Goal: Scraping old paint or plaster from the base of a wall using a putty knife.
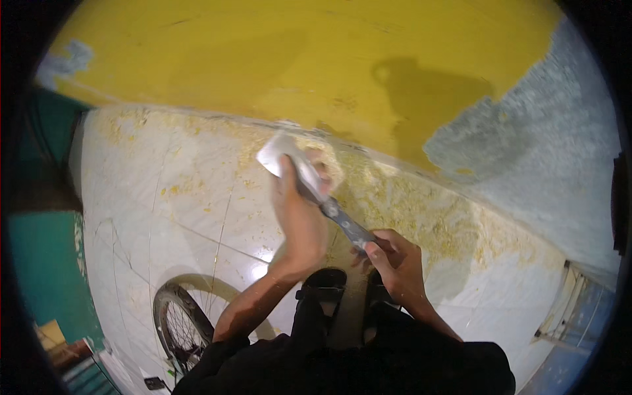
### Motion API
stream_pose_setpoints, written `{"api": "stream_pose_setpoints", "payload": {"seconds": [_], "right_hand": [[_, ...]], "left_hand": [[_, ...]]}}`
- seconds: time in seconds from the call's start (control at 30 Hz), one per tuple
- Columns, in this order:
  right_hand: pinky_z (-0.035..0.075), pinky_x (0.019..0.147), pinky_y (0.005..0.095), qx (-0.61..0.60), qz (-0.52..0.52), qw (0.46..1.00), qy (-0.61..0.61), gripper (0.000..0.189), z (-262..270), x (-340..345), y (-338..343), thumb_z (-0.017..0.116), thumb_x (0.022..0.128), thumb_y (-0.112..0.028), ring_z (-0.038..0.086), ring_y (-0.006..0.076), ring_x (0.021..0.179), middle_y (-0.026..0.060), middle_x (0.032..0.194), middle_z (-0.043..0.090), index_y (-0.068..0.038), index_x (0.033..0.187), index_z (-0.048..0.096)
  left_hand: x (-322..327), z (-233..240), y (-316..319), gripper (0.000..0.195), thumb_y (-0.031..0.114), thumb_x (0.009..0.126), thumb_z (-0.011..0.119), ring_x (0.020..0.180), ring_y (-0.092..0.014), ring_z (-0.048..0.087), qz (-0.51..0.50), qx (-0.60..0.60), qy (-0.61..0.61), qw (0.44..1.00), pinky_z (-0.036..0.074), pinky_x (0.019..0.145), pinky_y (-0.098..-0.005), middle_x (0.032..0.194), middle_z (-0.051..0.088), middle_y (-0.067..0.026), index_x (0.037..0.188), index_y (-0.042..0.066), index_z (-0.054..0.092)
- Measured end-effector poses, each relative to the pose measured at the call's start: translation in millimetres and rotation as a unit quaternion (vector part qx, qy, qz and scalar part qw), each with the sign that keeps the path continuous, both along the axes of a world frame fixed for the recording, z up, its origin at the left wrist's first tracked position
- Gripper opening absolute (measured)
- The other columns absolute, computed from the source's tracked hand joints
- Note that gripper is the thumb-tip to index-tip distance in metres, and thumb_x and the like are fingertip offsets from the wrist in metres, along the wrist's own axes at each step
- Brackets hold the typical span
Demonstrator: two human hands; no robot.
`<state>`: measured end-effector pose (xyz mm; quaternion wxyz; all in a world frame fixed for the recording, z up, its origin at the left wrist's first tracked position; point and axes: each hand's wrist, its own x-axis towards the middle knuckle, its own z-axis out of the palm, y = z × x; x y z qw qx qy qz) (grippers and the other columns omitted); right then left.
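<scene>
My right hand (397,259) grips the far end of the grey handle of a scraper (350,224). The tool slants up and to the left, and its broad pale blade (279,150) catches the light. My left hand (301,217) is closed around the blade end, thumb on the near side and fingertips beyond it; motion blurs both. Just past the blade runs the foot of a yellow painted wall (296,64). Yellow paint flakes (410,207) lie thickly on the white tiled floor (133,197) along that wall.
Grey bare plaster (538,108) shows where paint is gone at right. A bicycle wheel (180,321) stands near my left forearm. Green painted panels (47,261) line the left side. A metal frame (560,306) stands at right. My feet wear dark sandals (323,280).
</scene>
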<state>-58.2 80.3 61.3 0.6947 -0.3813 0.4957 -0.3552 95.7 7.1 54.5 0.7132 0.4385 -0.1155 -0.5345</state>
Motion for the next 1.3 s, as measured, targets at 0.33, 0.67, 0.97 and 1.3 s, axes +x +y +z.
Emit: {"api": "stream_pose_setpoints", "payload": {"seconds": [0.33,0.67,0.97,1.3], "right_hand": [[0.047,0.058,0.0250,0.022,0.049,0.984,0.173,0.017,-29,-18,16,0.055,0.089,-0.009,0.060,0.0136,0.064,0.0100,0.077,0.064,0.005,0.098,0.057],[0.049,0.077,0.0387,-0.303,0.052,0.802,0.513,0.022,-128,-83,-57,0.054,0.084,-0.003,0.058,0.0338,0.087,0.0178,0.099,0.057,0.001,0.105,0.056],[0.044,0.091,0.0385,-0.353,0.134,0.723,0.578,0.029,-158,-96,-79,0.051,0.084,-0.002,0.049,0.0355,0.107,0.0184,0.116,0.050,0.001,0.112,0.052],[0.049,0.086,0.0379,-0.370,0.208,0.663,0.616,0.032,-174,-96,-98,0.048,0.076,0.004,0.053,0.0342,0.104,0.0195,0.113,0.053,0.003,0.108,0.055]], "left_hand": [[-4,-60,77,0.031,0.025,0.096,0.044,0.086,-0.017,0.061,-0.272,0.128,0.015,0.954,0.049,0.076,-0.0286,0.093,0.061,-0.0082,0.114,0.000,0.048],[33,-74,55,0.046,0.026,0.096,0.045,0.077,-0.009,0.056,-0.136,0.133,-0.017,0.982,0.052,0.073,-0.0302,0.090,0.050,0.0016,0.134,0.002,0.036],[36,-94,58,0.044,0.026,0.096,0.043,0.062,-0.007,0.044,-0.060,0.207,0.082,0.973,0.043,0.054,-0.0218,0.077,0.046,0.0013,0.130,-0.002,0.038],[50,-53,46,0.049,0.043,0.095,0.041,0.044,-0.002,0.023,-0.096,0.130,0.214,0.963,0.023,0.036,-0.0159,0.058,0.027,0.0069,0.120,0.001,0.045]]}}
